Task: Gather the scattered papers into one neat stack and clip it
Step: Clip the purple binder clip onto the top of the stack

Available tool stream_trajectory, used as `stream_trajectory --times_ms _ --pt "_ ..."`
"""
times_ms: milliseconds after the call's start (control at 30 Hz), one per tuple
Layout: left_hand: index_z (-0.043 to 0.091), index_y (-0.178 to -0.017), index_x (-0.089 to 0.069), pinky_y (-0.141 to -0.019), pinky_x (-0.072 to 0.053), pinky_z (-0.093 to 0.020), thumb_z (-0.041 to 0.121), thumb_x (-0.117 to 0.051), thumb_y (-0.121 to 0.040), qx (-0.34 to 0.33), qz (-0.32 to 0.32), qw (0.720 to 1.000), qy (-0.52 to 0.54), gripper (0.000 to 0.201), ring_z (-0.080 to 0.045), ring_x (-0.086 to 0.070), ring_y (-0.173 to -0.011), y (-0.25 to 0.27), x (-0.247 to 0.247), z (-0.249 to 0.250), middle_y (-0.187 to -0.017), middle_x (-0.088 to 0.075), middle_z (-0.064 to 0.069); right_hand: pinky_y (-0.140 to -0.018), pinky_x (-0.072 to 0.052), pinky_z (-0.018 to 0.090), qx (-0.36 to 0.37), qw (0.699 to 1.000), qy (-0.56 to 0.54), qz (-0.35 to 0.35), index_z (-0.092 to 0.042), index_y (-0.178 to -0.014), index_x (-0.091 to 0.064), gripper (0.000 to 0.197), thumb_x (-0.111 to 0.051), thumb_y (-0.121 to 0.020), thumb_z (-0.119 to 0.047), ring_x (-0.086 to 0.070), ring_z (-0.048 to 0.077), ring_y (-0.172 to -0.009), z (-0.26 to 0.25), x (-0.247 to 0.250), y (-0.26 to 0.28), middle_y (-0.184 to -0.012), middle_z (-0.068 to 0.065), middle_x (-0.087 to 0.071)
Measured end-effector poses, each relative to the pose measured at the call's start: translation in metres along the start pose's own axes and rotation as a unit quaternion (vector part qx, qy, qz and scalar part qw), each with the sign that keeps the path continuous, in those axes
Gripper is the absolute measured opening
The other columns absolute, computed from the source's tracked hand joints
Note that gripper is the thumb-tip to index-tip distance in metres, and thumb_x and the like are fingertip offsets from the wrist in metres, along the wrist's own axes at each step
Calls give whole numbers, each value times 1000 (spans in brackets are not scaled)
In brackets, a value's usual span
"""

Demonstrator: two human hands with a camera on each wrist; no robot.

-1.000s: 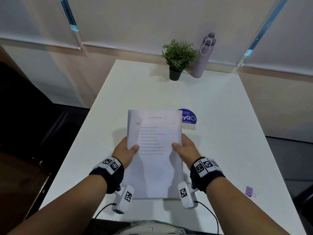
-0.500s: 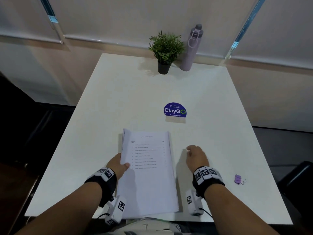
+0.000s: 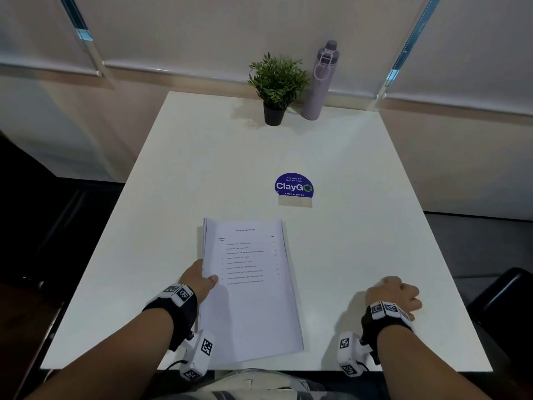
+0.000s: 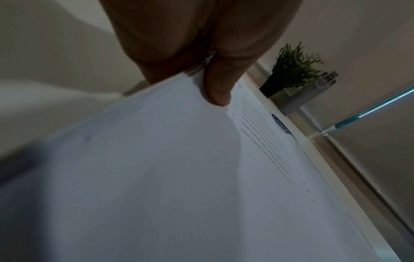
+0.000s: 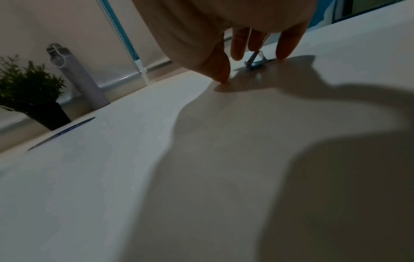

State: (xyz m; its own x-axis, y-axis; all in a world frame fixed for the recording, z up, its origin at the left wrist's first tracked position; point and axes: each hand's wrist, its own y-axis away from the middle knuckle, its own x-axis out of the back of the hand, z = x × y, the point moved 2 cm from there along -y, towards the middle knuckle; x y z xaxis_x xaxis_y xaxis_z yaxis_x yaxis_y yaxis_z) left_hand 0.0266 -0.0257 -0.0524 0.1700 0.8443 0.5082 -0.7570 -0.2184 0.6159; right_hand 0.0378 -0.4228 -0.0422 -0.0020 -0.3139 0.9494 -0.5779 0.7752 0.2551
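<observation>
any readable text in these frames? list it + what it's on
"Let's keep our pantries clean", "ClayGO", "Clean as you go": round blue sticker on the white table.
Top sheet of the white paper stack: heading and numbered lines, too small to read.
Wrist-band tags: square black-and-white marker patterns, no words.
Lilac bottle: no label visible.

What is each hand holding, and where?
Left hand pinches the paper stack at its left edge. Right hand reaches over the binder clip; no grip shows.
</observation>
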Motion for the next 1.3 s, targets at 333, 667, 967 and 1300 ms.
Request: stream_trajectory --times_ms 333,667,967,1300 --pt "8 -134 -40 -99 -44 -38 19 -55 -89 -1 5 1000 -7 49 -33 -54 -117 -1 -1 0 -131 -55 -14 -92 -39 43 229 970 -75 -15 -21 -108 -65 32 -50 -86 -4 -37 32 -121 -71 -1 24 -128 8 -48" --pt "10 -134 -40 -101 -43 -40 19 -54 -90 1 0 1000 7 47 -32 -53 -118 3 -1 1 -132 -54 -14 -88 -41 37 120 972 -141 -144 -9 -122 -52 39 -52 -90 -30 -53 41 -110 -76 -15 -3 -131 20 -42" --pt "11 -133 -42 -95 -43 -33 16 -53 -91 -24 5 999 31 44 -29 -55 -114 12 1 5 -127 -57 -10 -70 -47 32 191 952 -206 -119 2 -82 -63 30 -63 -85 -27 -63 36 -84 -106 -24 10 -94 24 -66" --pt "31 -118 -50 -68 -47 -19 9 -50 -92 -84 -7 985 153 35 -16 -62 -97 41 13 13 -104 -64 10 -82 -52 17 479 777 -346 -218 -9 -91 -70 9 -65 -83 -9 -68 5 -83 -190 26 97 -92 4 -70"
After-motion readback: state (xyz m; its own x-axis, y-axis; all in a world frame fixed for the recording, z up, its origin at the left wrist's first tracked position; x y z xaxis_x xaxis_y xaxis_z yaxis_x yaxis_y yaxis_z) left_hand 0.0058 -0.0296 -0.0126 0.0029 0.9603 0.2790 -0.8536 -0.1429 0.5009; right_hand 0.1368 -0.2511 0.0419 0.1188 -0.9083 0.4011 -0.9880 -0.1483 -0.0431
